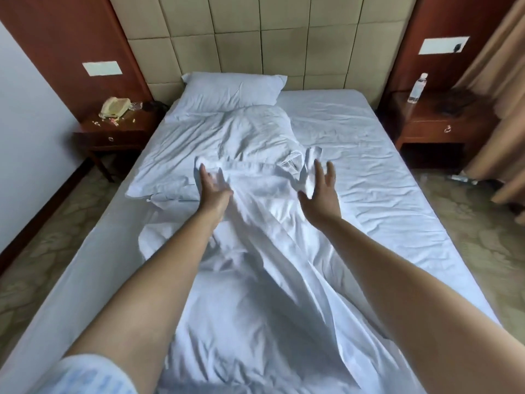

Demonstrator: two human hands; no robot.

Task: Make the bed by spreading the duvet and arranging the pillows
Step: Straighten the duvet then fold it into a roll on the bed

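Duvet (255, 251) bunched in a ridge down the bed (397, 177), not yet spread.
Head view: left hand (214, 189) and right hand (319, 194) reach over it, fingers spread wide, holding nothing; two pillows (230, 91) lie at the left. Grasping the far edge corners and pulling outward evenly should flatten it.

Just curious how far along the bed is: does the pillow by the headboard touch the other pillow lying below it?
Touching. In the head view, the upright pillow overlaps the top edge of the second pillow, with no sheet visible between.
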